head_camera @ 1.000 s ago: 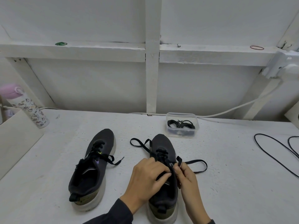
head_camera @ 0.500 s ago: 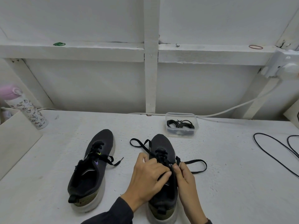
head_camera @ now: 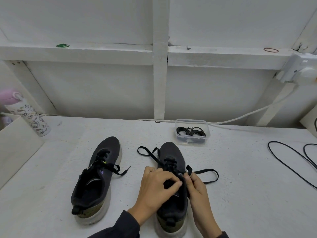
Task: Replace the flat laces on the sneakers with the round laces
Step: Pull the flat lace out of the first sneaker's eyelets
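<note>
**Flat lace coming out of the first sneaker**

The person is bending over the nearer sneaker (head_camera: 171, 152), which is standing toe-away on the white table (head_camera: 240, 194). Both hands are curling over its upper eyelets. The left hand (head_camera: 154, 188) is pinching the flat lace (head_camera: 211, 175) between thumb and forefinger, and the right hand (head_camera: 195, 188) is nipping it just beside. The lace's loose ends are trailing out on either side.

I take this to be the unthreading step, early in the job. The other sneaker (head_camera: 106, 169) is sitting alongside, still laced. The round laces (head_camera: 191, 131) are lying coiled in the clear tub (head_camera: 192, 120) beyond the toe. The next move is calling for drawing the lace free, crossing by crossing.
</note>
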Demonstrator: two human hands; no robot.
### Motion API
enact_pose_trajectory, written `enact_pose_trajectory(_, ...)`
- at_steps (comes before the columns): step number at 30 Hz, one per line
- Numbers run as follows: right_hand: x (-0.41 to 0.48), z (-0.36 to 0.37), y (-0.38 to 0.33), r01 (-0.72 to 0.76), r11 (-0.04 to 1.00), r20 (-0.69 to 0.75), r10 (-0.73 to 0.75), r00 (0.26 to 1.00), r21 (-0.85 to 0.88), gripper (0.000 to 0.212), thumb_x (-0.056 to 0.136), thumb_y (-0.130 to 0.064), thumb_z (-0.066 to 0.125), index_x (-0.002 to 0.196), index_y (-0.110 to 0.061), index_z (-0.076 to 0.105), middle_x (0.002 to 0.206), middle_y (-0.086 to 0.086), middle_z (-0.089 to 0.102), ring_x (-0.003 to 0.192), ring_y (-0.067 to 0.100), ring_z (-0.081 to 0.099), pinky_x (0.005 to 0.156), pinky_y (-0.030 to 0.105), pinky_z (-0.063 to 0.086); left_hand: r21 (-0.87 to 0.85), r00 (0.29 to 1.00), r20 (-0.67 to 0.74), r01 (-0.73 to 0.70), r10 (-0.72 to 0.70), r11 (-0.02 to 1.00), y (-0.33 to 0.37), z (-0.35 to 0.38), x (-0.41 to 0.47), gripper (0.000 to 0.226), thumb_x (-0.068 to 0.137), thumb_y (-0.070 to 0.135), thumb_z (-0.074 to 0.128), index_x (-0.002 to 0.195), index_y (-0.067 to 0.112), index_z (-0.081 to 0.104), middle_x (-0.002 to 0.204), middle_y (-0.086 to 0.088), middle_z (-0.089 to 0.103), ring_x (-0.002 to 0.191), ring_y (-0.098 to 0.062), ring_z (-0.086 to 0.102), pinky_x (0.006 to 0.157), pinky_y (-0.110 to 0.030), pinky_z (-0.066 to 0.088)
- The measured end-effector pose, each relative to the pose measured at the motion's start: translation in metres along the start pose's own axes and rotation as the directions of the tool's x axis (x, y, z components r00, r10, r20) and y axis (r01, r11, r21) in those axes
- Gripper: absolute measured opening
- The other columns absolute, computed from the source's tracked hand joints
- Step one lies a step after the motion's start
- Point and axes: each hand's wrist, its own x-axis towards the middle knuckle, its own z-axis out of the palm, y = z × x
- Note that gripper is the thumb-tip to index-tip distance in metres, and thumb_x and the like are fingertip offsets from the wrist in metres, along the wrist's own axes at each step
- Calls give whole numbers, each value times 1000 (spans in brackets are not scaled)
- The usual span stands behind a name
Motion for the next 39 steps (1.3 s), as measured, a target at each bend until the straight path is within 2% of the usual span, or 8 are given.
enact_pose_trajectory(3,-2,-6,-2,-18,999,55,16,998,33,28,89,-28,56,102,-7,69,93,15,70,83,23,63,78,36,49,-128,998,10,70,-70,989,-1,-1,0,17,74,55,61,80,43,71,73,31,64,81,-5,56,83,-21,37)
enact_pose_trajectory(7,-3,-17,-1,-23,1000,98,24,995,-12,24,85,-30,61,97,-12,73,80,10,64,68,14,47,58,20,38,-285,991,56,131,-120,949,-1,-2,1,6,76,32,76,75,38,76,74,26,70,78,-10,62,71,-20,48)
enact_pose_trajectory(12,-1,-20,-2,-32,999,94,31,995,12,20,83,-22,64,96,-11,75,87,15,69,64,12,50,56,19,40,-389,976,92,220,-199,895,0,-3,0,13,75,22,82,74,34,78,73,17,72,76,-8,62,71,-16,46)
enact_pose_trajectory(19,1,-12,-3,10,1000,45,-10,999,4,15,93,-8,56,84,-2,66,68,6,56,54,8,40,49,16,33,-469,971,112,238,-210,851,1,-3,1,7,76,22,81,75,28,78,77,10,74,80,-9,69,79,-25,54)
enact_pose_trajectory(25,-1,-3,-6,28,994,35,-24,999,-103,21,100,-5,45,94,-5,65,64,-12,64,56,-6,55,52,7,40,-417,980,124,196,-158,887,2,-5,3,7,75,25,82,76,30,76,77,13,74,75,-3,67,73,-17,48)
enact_pose_trajectory(29,1,-2,-10,-9,997,5,10,1000,-80,25,102,-13,42,83,-4,56,58,-7,51,49,2,43,48,10,36,-407,964,200,242,-173,881,2,-11,7,26,73,30,83,90,35,64,75,11,74,67,-13,61,65,-25,45)
enact_pose_trajectory(33,4,-4,-12,-20,998,27,22,999,-58,24,102,-15,42,82,-5,49,62,-1,44,47,4,35,46,14,31,-251,968,247,103,-39,963,-3,-15,11,27,78,47,71,106,47,67,82,20,72,76,1,63,77,-23,49)
enact_pose_trajectory(39,9,-23,-10,-96,995,36,97,995,-38,25,101,-15,45,81,-2,54,68,6,55,47,12,39,46,22,26,-368,989,145,85,-34,926,-1,-17,-2,29,77,28,79,100,42,68,87,17,71,70,-1,55,70,-15,41)
